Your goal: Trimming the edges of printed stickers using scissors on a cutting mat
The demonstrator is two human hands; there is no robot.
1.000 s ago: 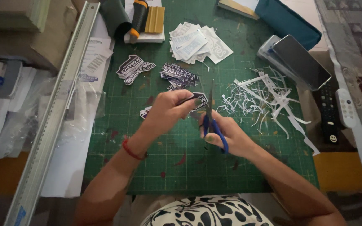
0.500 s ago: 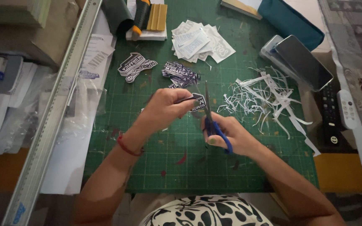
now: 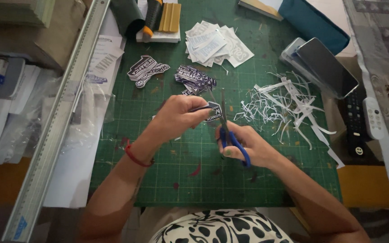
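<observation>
Head view: looking straight down at two bare hands over a green cutting mat (image 3: 167, 180) on the worktop.
Nearest: patterned black-and-white clothing (image 3: 221, 227) at the bottom edge, both forearms reaching up from it.
Right hand (image 3: 248, 146): grip closed through the blue handles of the scissors (image 3: 227, 130), blades pointing away and parted only narrowly.
Left hand (image 3: 176, 118): fingers pinched on a small dark printed sticker (image 3: 212, 110), held just above the mat with its edge at the blades (a red band sits on that wrist).
Beside the hands: a heap of thin white paper trimmings (image 3: 284, 103) to the right.
Further off: two small stacks of cut dark stickers (image 3: 169, 74), then a pile of white printed pieces (image 3: 214, 42).
Edges: a long metal ruler (image 3: 64, 112) on the left, a phone (image 3: 325, 67) on the right.
Risk: the pinching fingertips lie close to the blades, so a hasty snip could nick them; a slipping sticker might let the cut wander into the print.
</observation>
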